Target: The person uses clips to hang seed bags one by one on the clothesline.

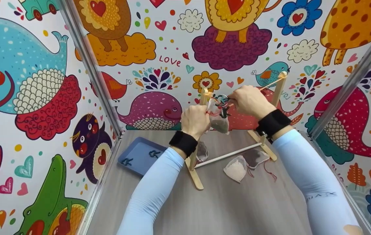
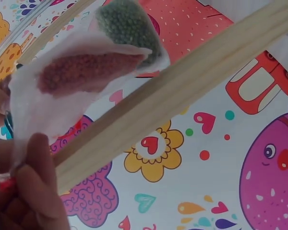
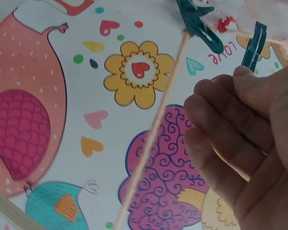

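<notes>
My left hand (image 1: 195, 120) pinches the gathered top of a small white mesh bag of reddish beans (image 2: 86, 72), near its red cord. A dark green plastic clothespin (image 3: 253, 48) is between the thumb and fingers of my right hand (image 1: 249, 101), close to the bag's top. Beside these, a second mesh bag filled with green beans (image 1: 220, 125) hangs below the string (image 3: 156, 124). Another green clothespin (image 3: 199, 24) sits on that string. The string runs between two wooden posts; the left post (image 1: 203, 98) stands right by my left hand.
A blue tray (image 1: 127, 165) at left holds green clothespins (image 1: 154, 153). Under the wooden frame, a white rod (image 1: 228, 156) joins the feet. Bags of white grains (image 1: 236, 169) and dark contents (image 1: 257, 158) lie on the table, with another bag (image 1: 201, 151) behind the left post.
</notes>
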### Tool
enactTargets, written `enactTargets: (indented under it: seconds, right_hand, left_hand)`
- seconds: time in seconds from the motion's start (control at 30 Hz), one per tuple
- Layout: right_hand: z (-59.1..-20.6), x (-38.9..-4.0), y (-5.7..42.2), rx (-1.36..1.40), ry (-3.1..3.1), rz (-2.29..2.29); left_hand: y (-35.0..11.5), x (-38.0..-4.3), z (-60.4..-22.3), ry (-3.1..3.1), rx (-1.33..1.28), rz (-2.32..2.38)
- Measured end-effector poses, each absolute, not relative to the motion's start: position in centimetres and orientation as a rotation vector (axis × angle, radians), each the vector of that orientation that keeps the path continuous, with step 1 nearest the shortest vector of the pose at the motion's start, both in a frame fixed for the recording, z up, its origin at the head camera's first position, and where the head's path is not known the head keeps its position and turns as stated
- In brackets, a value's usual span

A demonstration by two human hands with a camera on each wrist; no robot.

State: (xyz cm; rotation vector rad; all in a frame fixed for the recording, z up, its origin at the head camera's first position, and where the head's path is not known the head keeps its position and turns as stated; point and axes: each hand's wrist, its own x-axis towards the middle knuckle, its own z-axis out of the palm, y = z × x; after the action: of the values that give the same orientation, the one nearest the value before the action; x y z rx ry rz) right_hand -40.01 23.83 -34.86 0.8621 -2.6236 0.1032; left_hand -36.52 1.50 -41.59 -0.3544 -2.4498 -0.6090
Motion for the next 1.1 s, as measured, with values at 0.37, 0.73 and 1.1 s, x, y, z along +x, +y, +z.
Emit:
enactTargets:
  seconds: [0.37, 0.73, 1.1]
  right_hand:
    - [-33.3, -40.8, 21.8, 0.996, -2.711, -0.040]
    - [-34.7, -40.6, 22.9, 0.980, -2.647, 0.048]
    - [-39.8, -40.0, 24.7, 0.836, -2.429, 0.259]
  left_hand:
    - [1.9, -36.5, -41.5, -2.504, -0.385, -0.463]
    - [1.8, -36.5, -41.8, -2.495, -0.445, -0.540]
    - [-0.2, -36.2, -43.5, -2.348, -0.569, -0.581]
